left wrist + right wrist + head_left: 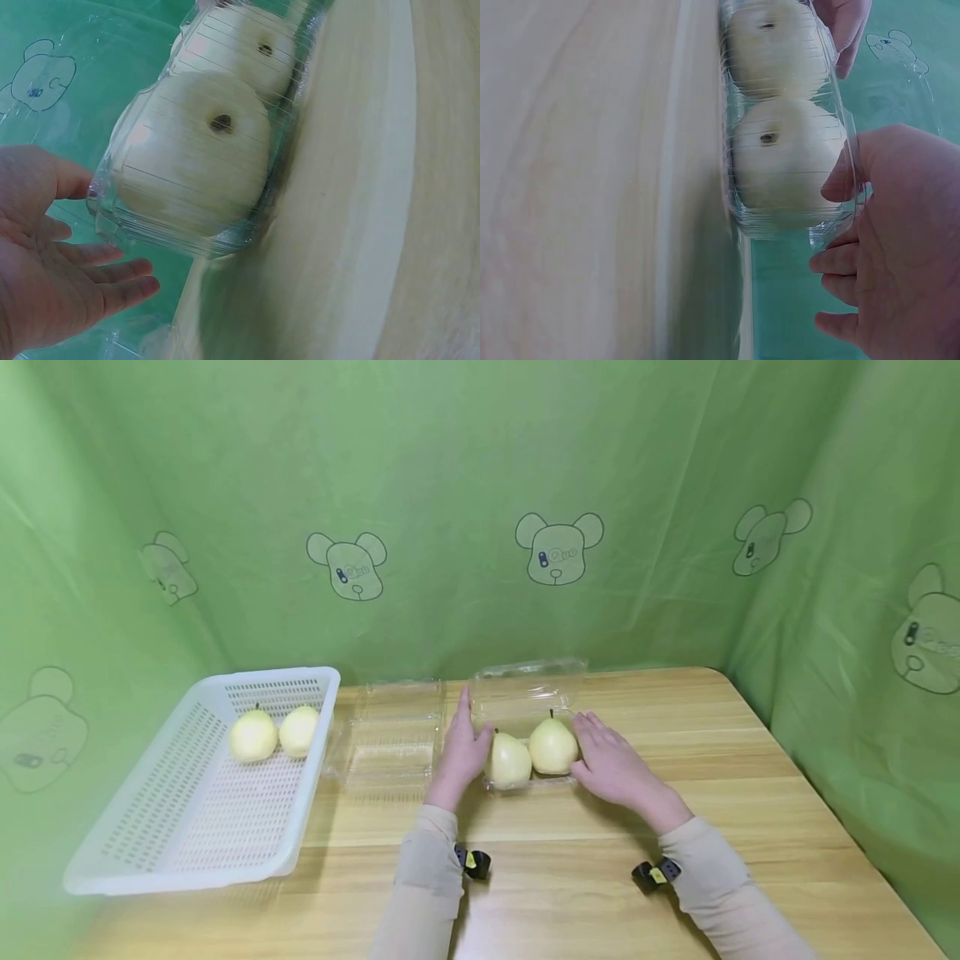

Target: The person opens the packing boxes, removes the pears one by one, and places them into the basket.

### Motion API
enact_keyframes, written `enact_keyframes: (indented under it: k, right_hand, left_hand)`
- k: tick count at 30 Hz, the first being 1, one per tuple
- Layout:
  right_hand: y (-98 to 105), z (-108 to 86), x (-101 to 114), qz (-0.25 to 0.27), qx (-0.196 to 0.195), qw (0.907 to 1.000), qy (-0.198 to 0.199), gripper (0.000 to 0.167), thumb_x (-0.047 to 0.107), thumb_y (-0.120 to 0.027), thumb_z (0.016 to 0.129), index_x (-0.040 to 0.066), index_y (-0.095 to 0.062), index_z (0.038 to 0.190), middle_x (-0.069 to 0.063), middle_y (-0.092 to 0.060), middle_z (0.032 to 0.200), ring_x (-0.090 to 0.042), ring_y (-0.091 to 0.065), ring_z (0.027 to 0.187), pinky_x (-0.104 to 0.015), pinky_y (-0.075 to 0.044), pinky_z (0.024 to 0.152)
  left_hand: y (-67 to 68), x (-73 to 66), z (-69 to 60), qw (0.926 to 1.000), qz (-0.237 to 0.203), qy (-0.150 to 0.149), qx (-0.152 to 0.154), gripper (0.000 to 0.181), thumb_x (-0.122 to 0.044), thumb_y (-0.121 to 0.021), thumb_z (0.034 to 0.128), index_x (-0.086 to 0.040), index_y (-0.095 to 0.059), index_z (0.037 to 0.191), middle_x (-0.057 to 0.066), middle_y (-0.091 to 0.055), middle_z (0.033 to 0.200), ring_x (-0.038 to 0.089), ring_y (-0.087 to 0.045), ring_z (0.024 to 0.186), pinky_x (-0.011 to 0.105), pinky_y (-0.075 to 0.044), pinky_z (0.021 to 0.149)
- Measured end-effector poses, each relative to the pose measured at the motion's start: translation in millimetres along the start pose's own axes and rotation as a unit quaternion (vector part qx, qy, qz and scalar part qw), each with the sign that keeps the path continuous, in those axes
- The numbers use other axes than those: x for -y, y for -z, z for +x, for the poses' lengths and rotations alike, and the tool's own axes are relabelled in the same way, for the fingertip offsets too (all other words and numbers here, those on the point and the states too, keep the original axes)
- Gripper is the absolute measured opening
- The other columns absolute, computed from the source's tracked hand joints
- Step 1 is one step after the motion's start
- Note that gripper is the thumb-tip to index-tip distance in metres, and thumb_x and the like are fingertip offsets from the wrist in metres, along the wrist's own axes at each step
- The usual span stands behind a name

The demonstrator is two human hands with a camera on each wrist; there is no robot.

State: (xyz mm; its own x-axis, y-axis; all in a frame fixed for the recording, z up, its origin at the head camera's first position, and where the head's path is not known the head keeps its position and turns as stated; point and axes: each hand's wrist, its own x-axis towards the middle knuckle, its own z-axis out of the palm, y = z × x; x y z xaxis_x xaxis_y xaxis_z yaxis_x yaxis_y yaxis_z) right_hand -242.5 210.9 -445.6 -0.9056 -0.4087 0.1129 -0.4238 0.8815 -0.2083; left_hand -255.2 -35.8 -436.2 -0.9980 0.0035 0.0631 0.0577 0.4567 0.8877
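Observation:
Two pale yellow pears, the left one (510, 761) and the right one (553, 746), sit side by side in a clear plastic clamshell box (531, 783), whose lid (528, 687) stands raised behind them. At the box's left end is my left hand (459, 757), fingers extended and thumb at the rim; the left wrist view shows this hand (49, 259) beside the ribbed box (169, 241). My right hand (619, 772) touches the right end. In the right wrist view its thumb lies over the rim and the fingers of the hand (907, 240) stay outside the box wall.
A white perforated basket (300, 835) with two more pears (252, 736) (299, 732) stands at the left of the wooden table (555, 893). Another clear box (393, 760), lid open, lies between the basket and my left hand. Green curtains (450, 460) surround the table's back and sides.

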Motion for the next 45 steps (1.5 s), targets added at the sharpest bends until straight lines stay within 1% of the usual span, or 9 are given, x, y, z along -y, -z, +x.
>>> enact_keyframes:
  k: [5,12,16,23,31,38,45]
  right_hand:
    - [0.1,-0.6,0.5,0.002,0.002,1.0,-0.001,0.071,0.026,-0.048,0.093,-0.013,-0.023,0.148,-0.029,-0.022,0.157,-0.047,-0.02,0.146,-0.058,-0.022,0.119]
    - [-0.5,-1.2,1.9,0.009,-0.001,0.9999,-0.004,0.072,0.027,-0.048,0.093,-0.012,-0.023,0.148,-0.028,-0.022,0.157,-0.046,-0.02,0.146,-0.059,-0.022,0.119]
    - [0.1,-0.7,1.8,0.006,0.005,1.0,-0.006,0.072,0.026,-0.048,0.093,-0.012,-0.022,0.148,-0.028,-0.021,0.158,-0.046,-0.019,0.146,-0.059,-0.021,0.119]
    - [-0.6,0.2,0.9,0.004,0.008,0.9999,-0.008,0.071,0.026,-0.047,0.094,-0.012,-0.021,0.149,-0.027,-0.02,0.158,-0.046,-0.018,0.147,-0.058,-0.02,0.12]
    - [0.5,-0.3,1.6,0.005,0.008,0.9999,-0.009,0.071,0.026,-0.047,0.093,-0.011,-0.021,0.149,-0.027,-0.02,0.158,-0.046,-0.018,0.147,-0.058,-0.02,0.12]
    - [-1.1,0.3,0.9,0.005,0.006,0.9999,-0.008,0.071,0.025,-0.047,0.094,-0.011,-0.022,0.149,-0.027,-0.021,0.158,-0.046,-0.019,0.147,-0.058,-0.02,0.12]
    - [-2.0,0.2,0.1,0.003,0.004,1.0,-0.008,0.07,0.026,-0.047,0.094,-0.01,-0.022,0.149,-0.026,-0.022,0.158,-0.045,-0.019,0.147,-0.059,-0.021,0.119]
  left_hand:
    - [-1.8,3.5,1.9,1.0,0.001,-0.002,-0.003,0.079,-0.014,-0.051,0.0979,-0.024,-0.001,0.158,0.016,-0.025,0.16,0.038,-0.031,0.144,0.053,-0.026,0.119]
    - [-2.9,7.8,3.4,0.9999,0.007,-0.005,-0.006,0.08,0.004,-0.045,0.0928,-0.019,-0.004,0.158,0.015,-0.027,0.16,0.037,-0.032,0.144,0.049,-0.027,0.119]
    - [-3.4,9.3,4.9,0.9998,0.014,-0.007,-0.009,0.082,0.008,-0.044,0.0905,-0.018,-0.005,0.158,0.016,-0.03,0.158,0.038,-0.035,0.142,0.049,-0.029,0.118]
    - [-2.9,9.6,4.8,0.9999,0.013,-0.005,-0.008,0.083,0.009,-0.045,0.0899,-0.018,-0.006,0.158,0.016,-0.031,0.158,0.039,-0.037,0.141,0.05,-0.031,0.118]
    - [-2.9,10.8,4.6,0.9998,-0.016,-0.005,-0.009,0.086,0.012,-0.047,0.0859,-0.017,-0.009,0.158,0.018,-0.033,0.156,0.041,-0.04,0.138,0.052,-0.031,0.117]
    - [-3.5,12.5,4.9,0.9998,-0.018,-0.002,-0.011,0.085,0.012,-0.047,0.0854,-0.016,-0.011,0.157,0.016,-0.034,0.156,0.042,-0.046,0.133,0.051,-0.037,0.114]
    - [-4.4,13.4,6.2,0.9995,-0.03,-0.003,-0.011,0.083,0.013,-0.047,0.0859,-0.013,-0.012,0.157,0.017,-0.035,0.156,0.042,-0.047,0.132,0.051,-0.04,0.112]
